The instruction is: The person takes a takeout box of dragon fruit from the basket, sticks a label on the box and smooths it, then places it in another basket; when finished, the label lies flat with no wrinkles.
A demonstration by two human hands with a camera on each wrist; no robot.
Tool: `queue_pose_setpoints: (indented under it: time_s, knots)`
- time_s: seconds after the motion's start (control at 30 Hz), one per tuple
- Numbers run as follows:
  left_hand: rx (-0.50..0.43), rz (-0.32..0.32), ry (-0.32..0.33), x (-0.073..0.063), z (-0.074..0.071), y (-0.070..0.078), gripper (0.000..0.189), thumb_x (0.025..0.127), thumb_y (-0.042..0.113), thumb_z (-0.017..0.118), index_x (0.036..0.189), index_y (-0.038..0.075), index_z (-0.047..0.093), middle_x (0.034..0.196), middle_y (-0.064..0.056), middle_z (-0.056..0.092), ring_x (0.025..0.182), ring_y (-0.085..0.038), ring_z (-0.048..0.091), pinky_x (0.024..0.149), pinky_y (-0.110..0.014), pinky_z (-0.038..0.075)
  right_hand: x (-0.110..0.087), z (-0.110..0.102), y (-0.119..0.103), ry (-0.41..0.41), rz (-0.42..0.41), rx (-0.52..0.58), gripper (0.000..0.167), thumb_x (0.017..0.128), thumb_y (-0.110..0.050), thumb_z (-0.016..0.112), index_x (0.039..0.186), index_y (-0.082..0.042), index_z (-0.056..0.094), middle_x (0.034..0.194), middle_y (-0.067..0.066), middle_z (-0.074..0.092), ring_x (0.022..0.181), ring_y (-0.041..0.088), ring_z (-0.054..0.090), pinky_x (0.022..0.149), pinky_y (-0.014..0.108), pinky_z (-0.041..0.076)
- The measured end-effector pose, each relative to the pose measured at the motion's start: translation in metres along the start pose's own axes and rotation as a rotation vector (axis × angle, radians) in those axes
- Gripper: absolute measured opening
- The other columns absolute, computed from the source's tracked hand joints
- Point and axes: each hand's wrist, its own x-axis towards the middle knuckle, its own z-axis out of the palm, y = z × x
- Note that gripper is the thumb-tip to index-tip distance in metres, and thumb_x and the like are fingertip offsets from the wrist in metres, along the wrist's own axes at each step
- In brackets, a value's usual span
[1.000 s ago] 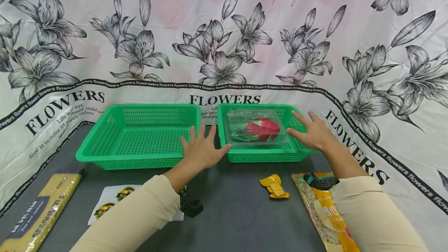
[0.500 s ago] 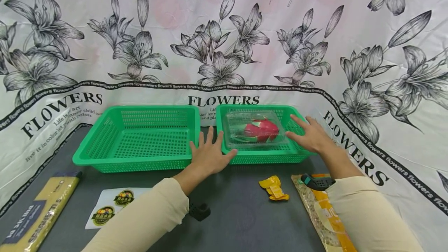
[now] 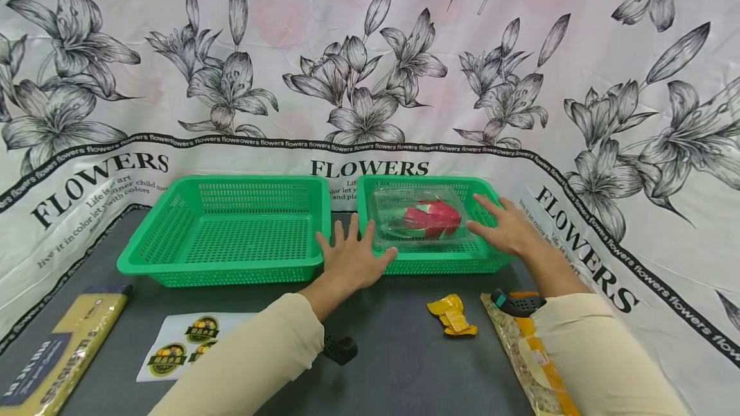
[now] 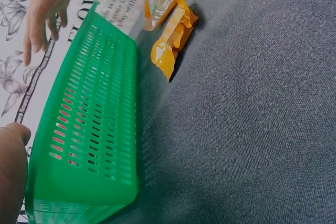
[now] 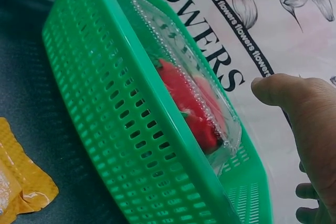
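Note:
A clear plastic clamshell box (image 3: 386,217) with a red dragon fruit (image 3: 433,218) inside sits in the right green basket (image 3: 439,266). My left hand (image 3: 352,260), fingers spread, hovers by the near left corner of that basket and holds nothing. On the other side my right hand (image 3: 509,228) reaches over the basket's right end, fingers apart, thumb pointing toward the box. The right wrist view shows the box and fruit (image 5: 189,106) beyond the basket wall, apart from the right thumb (image 5: 278,88). In the left wrist view the left thumb (image 4: 16,132) is beside the basket rim.
Another green basket (image 3: 222,273) stands to the left with nothing in it. On the dark table lie a spaghetti pack (image 3: 72,345), a white sheet with round fruit stickers (image 3: 173,339), a small yellow packet (image 3: 453,314) and a larger orange and clear bag (image 3: 520,352) under the right forearm.
My left hand has moved right, from the left basket's edge toward the right basket. The right hand has shifted slightly left and down. The box and baskets stay put.

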Motion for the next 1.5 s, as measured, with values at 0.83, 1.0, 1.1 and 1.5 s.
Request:
queue_pose_setpoints:
  time_s: [0.83, 1.0, 1.1, 1.5]
  knots:
    - [-0.030, 0.074, 0.075, 0.008, 0.018, -0.002, 0.081, 0.094, 0.069, 0.033, 0.154, 0.014, 0.029, 0.159, -0.013, 0.014, 0.144, -0.034, 0.008, 0.109, -0.057, -0.006, 0.015, 0.017, 0.002, 0.000, 0.014, 0.115, 0.075, 0.097, -0.054, 0.047, 0.155, -0.012, 0.024, 0.150, 0.036, 0.014, 0.134, 0.056, 0.015, 0.096, 0.075, 0.018]
    - [-0.105, 0.076, 0.107, 0.008, 0.023, -0.003, 0.081, 0.094, 0.067, 0.037, 0.153, 0.012, 0.031, 0.158, -0.014, 0.015, 0.143, -0.036, 0.010, 0.110, -0.059, 0.001, 0.020, 0.021, 0.004, 0.003, 0.018, 0.149, 0.075, 0.097, -0.054, 0.047, 0.154, -0.010, 0.025, 0.150, 0.034, 0.018, 0.135, 0.054, 0.015, 0.097, 0.074, 0.017]
    - [-0.164, 0.057, 0.108, 0.008, 0.025, -0.003, 0.081, 0.093, 0.066, 0.040, 0.153, 0.013, 0.030, 0.159, -0.012, 0.013, 0.143, -0.037, 0.010, 0.108, -0.063, 0.008, 0.023, 0.022, 0.004, -0.011, 0.033, 0.169, 0.075, 0.097, -0.054, 0.046, 0.154, -0.009, 0.025, 0.151, 0.032, 0.020, 0.136, 0.053, 0.014, 0.099, 0.073, 0.015]
    - [-0.255, 0.021, 0.103, 0.006, 0.030, -0.003, 0.081, 0.092, 0.067, 0.042, 0.155, 0.018, 0.026, 0.161, -0.005, 0.008, 0.143, -0.038, 0.010, 0.104, -0.068, 0.015, 0.033, 0.024, -0.001, -0.142, 0.216, 0.525, 0.079, 0.098, -0.053, 0.048, 0.157, -0.014, 0.012, 0.155, 0.029, 0.007, 0.133, 0.055, 0.021, 0.083, 0.064, 0.044]
